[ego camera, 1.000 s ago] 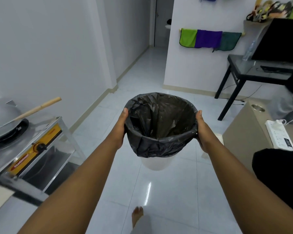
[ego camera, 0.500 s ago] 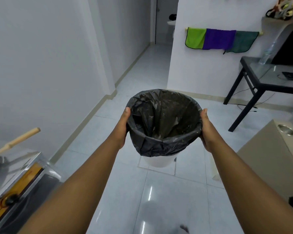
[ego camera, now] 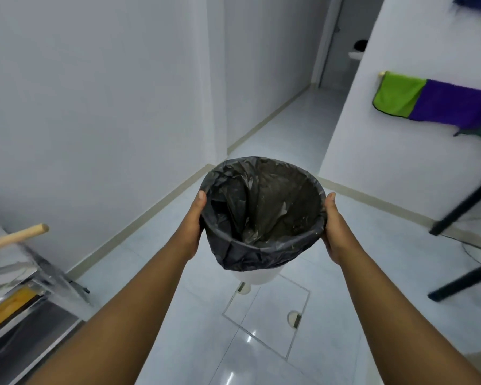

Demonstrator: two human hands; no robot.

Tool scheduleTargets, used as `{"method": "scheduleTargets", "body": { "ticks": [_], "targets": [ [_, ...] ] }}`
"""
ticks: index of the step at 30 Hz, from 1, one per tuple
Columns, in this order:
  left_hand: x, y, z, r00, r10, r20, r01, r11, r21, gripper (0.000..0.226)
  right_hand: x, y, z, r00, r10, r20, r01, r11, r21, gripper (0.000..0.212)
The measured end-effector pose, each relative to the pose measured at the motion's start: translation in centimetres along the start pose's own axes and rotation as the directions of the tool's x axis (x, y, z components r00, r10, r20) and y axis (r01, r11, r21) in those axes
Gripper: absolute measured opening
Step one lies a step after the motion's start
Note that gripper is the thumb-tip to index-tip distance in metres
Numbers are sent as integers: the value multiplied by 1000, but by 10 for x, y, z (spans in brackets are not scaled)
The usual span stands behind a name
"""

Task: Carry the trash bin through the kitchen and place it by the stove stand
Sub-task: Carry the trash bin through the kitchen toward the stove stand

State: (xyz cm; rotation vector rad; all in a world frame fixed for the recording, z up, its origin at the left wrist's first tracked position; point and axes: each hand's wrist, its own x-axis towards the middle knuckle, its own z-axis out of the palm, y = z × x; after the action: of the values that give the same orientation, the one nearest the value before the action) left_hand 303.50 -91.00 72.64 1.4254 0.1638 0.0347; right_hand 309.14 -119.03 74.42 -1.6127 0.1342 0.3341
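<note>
Above the tiled floor [ego camera: 195,354], right of the stove stand [ego camera: 31,298]: left hand [ego camera: 194,222] and right hand [ego camera: 334,226] clasp opposite sides of the black-lined trash bin [ego camera: 261,218], held aloft. Beyond the bin, towels [ego camera: 428,102] hang on the wall.

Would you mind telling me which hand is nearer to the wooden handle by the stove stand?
Left. The left hand grips the trash bin's left side, toward the wooden handle; the right hand holds the far side, with the bin between.
</note>
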Motion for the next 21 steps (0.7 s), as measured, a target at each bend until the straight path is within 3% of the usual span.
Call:
{"method": "scheduleTargets", "body": {
  "ticks": [8, 12, 17, 21],
  "targets": [
    [79, 2, -49, 988, -6, -155, -2, 999, -50, 85, 127, -39, 56, 984, 21, 177, -6, 996, -84, 96],
    [125, 5, -97, 976, -7, -218, -13, 996, -88, 77, 191, -52, 114, 973, 27, 229, 0, 993, -115, 90],
    [185, 5, -172, 942, -45, -334, -17, 984, -178, 98, 272, -62, 194, 953, 71, 293, -30, 989, -143, 92],
    [220, 6, -223, 911, -73, -405, -19, 976, -217, 96, 327, -66, 253, 928, 95, 360, -43, 988, -149, 90]
  ]
}}
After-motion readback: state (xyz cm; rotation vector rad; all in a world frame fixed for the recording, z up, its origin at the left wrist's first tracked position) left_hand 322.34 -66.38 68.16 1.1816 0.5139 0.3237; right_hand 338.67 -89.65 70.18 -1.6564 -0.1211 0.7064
